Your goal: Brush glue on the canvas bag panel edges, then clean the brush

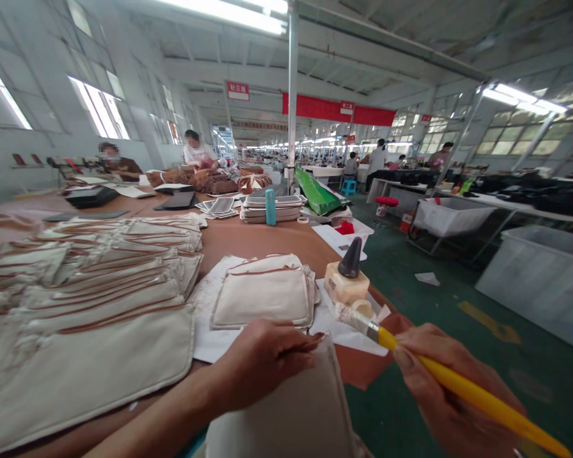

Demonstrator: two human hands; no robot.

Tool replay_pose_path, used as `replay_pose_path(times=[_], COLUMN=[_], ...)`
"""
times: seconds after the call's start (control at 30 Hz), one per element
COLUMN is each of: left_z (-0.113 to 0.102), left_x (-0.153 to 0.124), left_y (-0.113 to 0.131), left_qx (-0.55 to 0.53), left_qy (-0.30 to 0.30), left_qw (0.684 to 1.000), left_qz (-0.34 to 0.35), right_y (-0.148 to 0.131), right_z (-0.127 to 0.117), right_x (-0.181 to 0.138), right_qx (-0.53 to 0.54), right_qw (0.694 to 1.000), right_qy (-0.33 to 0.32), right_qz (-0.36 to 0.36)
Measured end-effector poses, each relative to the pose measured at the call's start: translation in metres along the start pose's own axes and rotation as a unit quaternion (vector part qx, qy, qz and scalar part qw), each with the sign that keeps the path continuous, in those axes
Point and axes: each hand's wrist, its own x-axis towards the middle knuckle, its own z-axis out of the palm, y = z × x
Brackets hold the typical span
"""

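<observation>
My left hand (262,359) lies with fingers curled on top of a cream fabric piece (291,413) at the table's near edge, holding it down. My right hand (444,388) is closed round a yellow-handled brush (458,381); its bristle tip (348,315) points left toward a small glue bottle with a dark cone cap (347,277). Just beyond my left hand a stack of cream fabric pieces with brown trim (265,292) rests on white paper (210,340).
Rows of cream trimmed pieces (90,299) cover the brown table (248,238) on the left. A teal bottle (270,207) and grey stacked trays (272,208) stand farther back. Two seated people work at the far left. Bins (544,280) and green floor lie right.
</observation>
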Motion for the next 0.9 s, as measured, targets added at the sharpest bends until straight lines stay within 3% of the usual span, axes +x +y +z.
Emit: replay_pose_path(times=[0.03,0.1,0.2,0.27,0.33,0.5,0.67,0.83,0.9], left_z=[0.001,0.001,-0.003,-0.007,-0.01,-0.012,-0.01,-0.01,-0.01], left_x=[-0.004,-0.011,-0.017,-0.018,-0.018,-0.022,-0.028,-0.03,-0.032], left_y=[0.002,0.006,0.014,0.019,0.023,0.023,0.016,0.015,0.015], left_qx=[0.09,0.249,0.364,0.379,0.379,0.375,0.383,0.369,0.368], left_qy=[0.032,0.081,0.107,0.116,0.128,0.133,0.158,0.164,0.153], left_qw=[0.994,0.952,0.891,0.876,0.868,0.862,0.845,0.85,0.853], left_qz=[0.056,0.16,0.25,0.277,0.296,0.314,0.338,0.339,0.337], right_y=[0.001,0.001,-0.008,-0.017,-0.025,-0.029,-0.023,-0.032,-0.035], right_z=[-0.003,-0.007,-0.008,-0.007,-0.007,-0.02,-0.021,-0.008,-0.01], right_x=[-0.001,-0.001,0.003,0.007,0.008,0.009,0.014,0.014,0.015], right_qx=[0.034,0.138,0.28,0.309,0.292,0.247,0.234,0.267,0.275], right_qw=[0.999,0.984,0.94,0.928,0.937,0.954,0.96,0.946,0.945], right_qy=[0.016,0.029,0.035,0.04,0.027,-0.104,-0.047,-0.132,-0.137], right_qz=[0.038,0.111,0.191,0.203,0.188,0.133,0.149,0.127,0.116])
